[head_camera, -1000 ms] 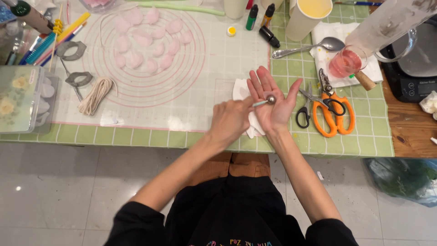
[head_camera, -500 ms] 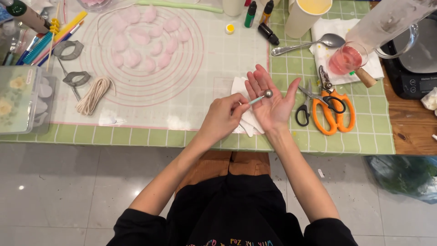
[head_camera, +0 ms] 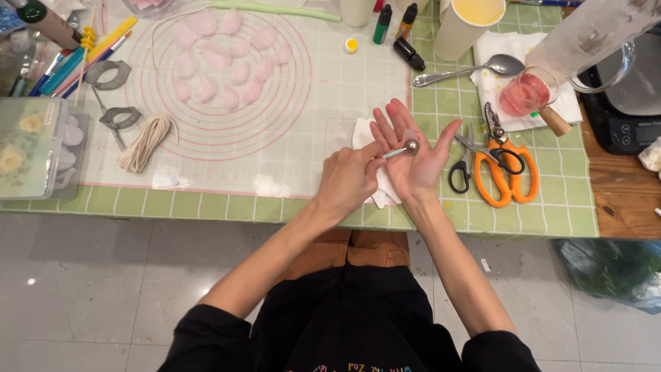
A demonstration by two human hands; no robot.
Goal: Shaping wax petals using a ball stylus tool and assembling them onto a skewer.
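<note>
My right hand (head_camera: 416, 155) is held flat, palm up, fingers spread, just above the table's front edge. My left hand (head_camera: 348, 180) pinches a thin metal ball-tipped tool (head_camera: 401, 149), and its round tip rests on the right palm. A thin pale pink piece seems to lie under the ball, but I cannot tell for sure. Below both hands lies a white paper tissue (head_camera: 363, 138). Several pink petal shapes (head_camera: 219, 62) are spread on the round-marked silicone mat (head_camera: 275, 131) at the left.
Orange-handled scissors (head_camera: 506, 176) and black-handled scissors (head_camera: 463, 165) lie right of my hands. A spoon (head_camera: 475, 69), a glass of pink liquid (head_camera: 523, 95), a cup (head_camera: 471, 24), small bottles (head_camera: 396, 27), a string coil (head_camera: 143, 141), metal cutters (head_camera: 110, 93) and a plastic box (head_camera: 31, 148) surround the mat.
The ball tip has shifted slightly across the right palm. Both hands stay in about the same place over the tissue.
</note>
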